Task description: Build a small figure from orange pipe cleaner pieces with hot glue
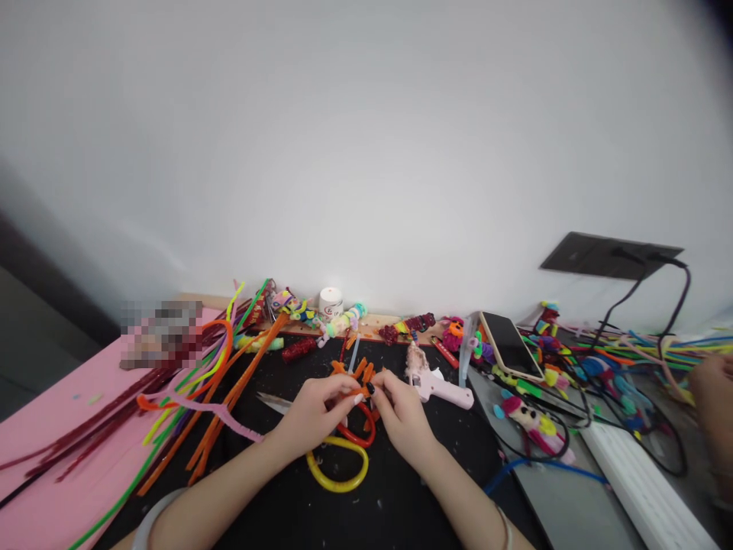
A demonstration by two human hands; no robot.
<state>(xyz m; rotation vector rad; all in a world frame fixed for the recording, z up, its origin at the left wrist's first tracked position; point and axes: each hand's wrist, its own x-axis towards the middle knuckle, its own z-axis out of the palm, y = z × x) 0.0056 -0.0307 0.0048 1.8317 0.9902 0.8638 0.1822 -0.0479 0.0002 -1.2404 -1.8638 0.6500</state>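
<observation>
My left hand [312,412] and my right hand [404,416] meet over a black mat [395,504], both pinched on an orange pipe-cleaner piece [360,376] with several folded loops. Below the hands lie scissors with a red handle loop [360,435] and a yellow handle loop [337,470]; their blades [272,401] point left. A pink glue gun [438,386] lies just right of my right hand.
Loose pipe cleaners [188,389] in many colours spread over a pink sheet [51,458] at left. Finished pipe-cleaner figures [343,321] line the wall. A phone [509,345], cables, a white power strip [641,489] and another person's hand [713,389] are at right.
</observation>
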